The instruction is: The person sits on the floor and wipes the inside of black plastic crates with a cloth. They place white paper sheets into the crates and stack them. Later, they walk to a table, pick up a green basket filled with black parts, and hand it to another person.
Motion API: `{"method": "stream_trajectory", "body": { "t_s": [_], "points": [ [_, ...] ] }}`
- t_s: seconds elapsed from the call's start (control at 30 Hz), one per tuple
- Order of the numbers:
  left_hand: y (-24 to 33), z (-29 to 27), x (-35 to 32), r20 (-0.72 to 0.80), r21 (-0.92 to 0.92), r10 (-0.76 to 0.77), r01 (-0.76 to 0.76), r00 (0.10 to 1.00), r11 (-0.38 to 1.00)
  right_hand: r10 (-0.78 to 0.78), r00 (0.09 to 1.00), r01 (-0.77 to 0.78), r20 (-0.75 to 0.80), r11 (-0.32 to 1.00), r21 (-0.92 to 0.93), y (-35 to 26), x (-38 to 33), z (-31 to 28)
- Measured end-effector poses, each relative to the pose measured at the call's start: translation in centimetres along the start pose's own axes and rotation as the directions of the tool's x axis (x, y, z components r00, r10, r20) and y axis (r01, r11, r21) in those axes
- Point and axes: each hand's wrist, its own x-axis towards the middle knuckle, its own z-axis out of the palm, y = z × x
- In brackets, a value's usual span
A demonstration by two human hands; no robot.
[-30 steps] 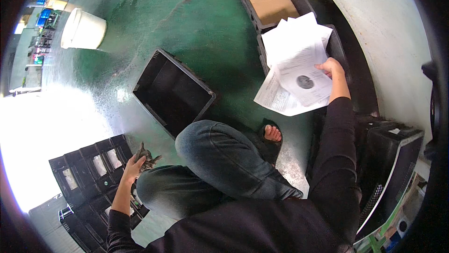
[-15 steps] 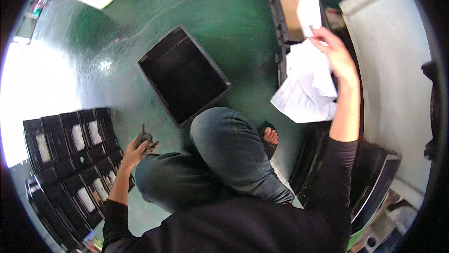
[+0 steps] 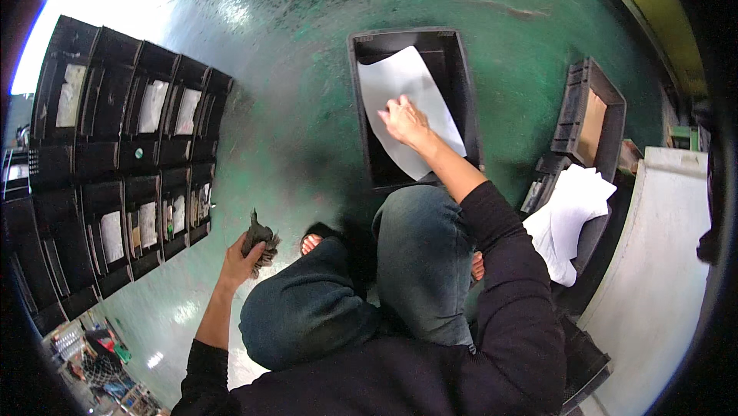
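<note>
The green floor (image 3: 300, 85) runs all round the bin (image 3: 453, 62), the landmark here. Well to the bin's left stands a black rack (image 3: 84, 166) of stacked compartments, some with pale papers in them. Well to the bin's right is a white panel (image 3: 653, 224). Between bin and panel sits a crate (image 3: 569, 120) holding brown cardboard (image 3: 591, 131), and beside it, nearer the person, a pile of papers (image 3: 565, 216) spreads loosely over another dark crate.

Inside the bin, one sheet (image 3: 403, 74) lies aslant along the left side and bottom, slightly curved, leaving a black strip bare to its right. As far as this shows, placing the sheet in the bin looks mostly done; lying flat and square it is not, and the papers right of the bin remain outside it.

The right hand (image 3: 406, 120) is over the middle of the bin, at the sheet, its fingers bent and fairly narrow; whether they pinch the paper or just press on it, I cannot tell. The left hand (image 3: 241, 262), left of the bin and nearer the person, is closed round a grey wad (image 3: 260, 242), perhaps a rag or glove, apart from the bin.
</note>
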Motion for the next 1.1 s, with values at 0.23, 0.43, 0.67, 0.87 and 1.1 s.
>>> {"method": "stream_trajectory", "body": {
  "t_s": [0.23, 0.43, 0.67, 0.87, 1.1],
  "points": [
    [-4.3, 1.2, -0.9, 0.052, -0.082, -0.073, 0.078, 0.996, 0.994, 0.305, 0.952, -0.302, -0.032, 0.913, -0.276, 2.8, -1.5, 2.7],
    [-5.3, 1.0, -0.9, -0.01, -0.178, -0.117, 0.114, 0.993, 0.977, 0.454, 0.886, -0.463, -0.092, 0.872, -0.16, 1.9, -0.1, 4.0],
    [-3.8, 1.2, -0.6, 0.013, -0.153, -0.036, 0.038, 0.999, 0.988, 0.408, 0.901, -0.432, -0.148, 0.872, -0.231, 0.8, 0.2, 1.9],
    [-4.0, 1.5, -1.0, 0.042, -0.156, -0.015, 0.022, 0.999, 0.987, -0.363, 0.92, 0.35, 0.149, 0.931, 0.105, 5.2, -7.6, 0.6],
    [0.3, 0.8, -1.0, -0.043, 0.23, 0.164, -0.15, 0.986, 0.962, -0.505, 0.863, 0.473, -0.015, 0.818, -0.327, 2.9, -13.4, -3.6]
  ]
}}
